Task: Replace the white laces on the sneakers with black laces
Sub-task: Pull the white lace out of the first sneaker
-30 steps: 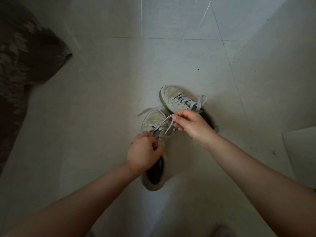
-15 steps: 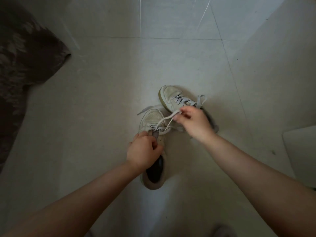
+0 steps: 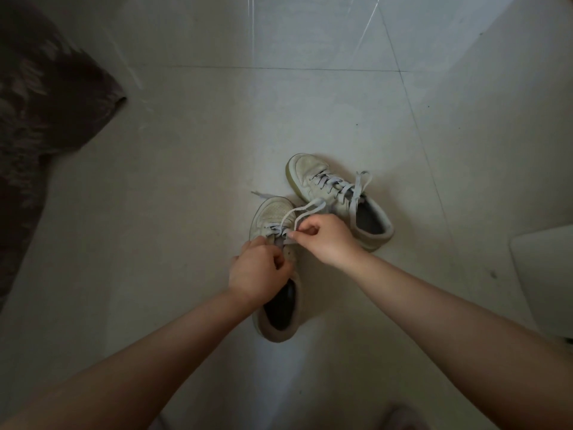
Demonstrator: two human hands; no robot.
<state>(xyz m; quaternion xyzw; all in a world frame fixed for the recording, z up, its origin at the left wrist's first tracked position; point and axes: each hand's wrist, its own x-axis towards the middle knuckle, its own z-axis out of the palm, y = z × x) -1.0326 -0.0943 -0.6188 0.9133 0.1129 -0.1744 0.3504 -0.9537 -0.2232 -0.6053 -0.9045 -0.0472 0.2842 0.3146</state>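
Now right hand [image 3: 327,240] pinches white lace [image 3: 302,212] loop over near sneaker [image 3: 274,218]; left hand [image 3: 259,273] grips that sneaker's tongue area, fingers curled.

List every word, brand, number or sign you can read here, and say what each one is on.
None can be read.
Near sneaker: no print or logo shows on its toe or side.
Far sneaker: any side marking is too dim and blurred to read.
Tiled floor and dark patterned fabric: no text.
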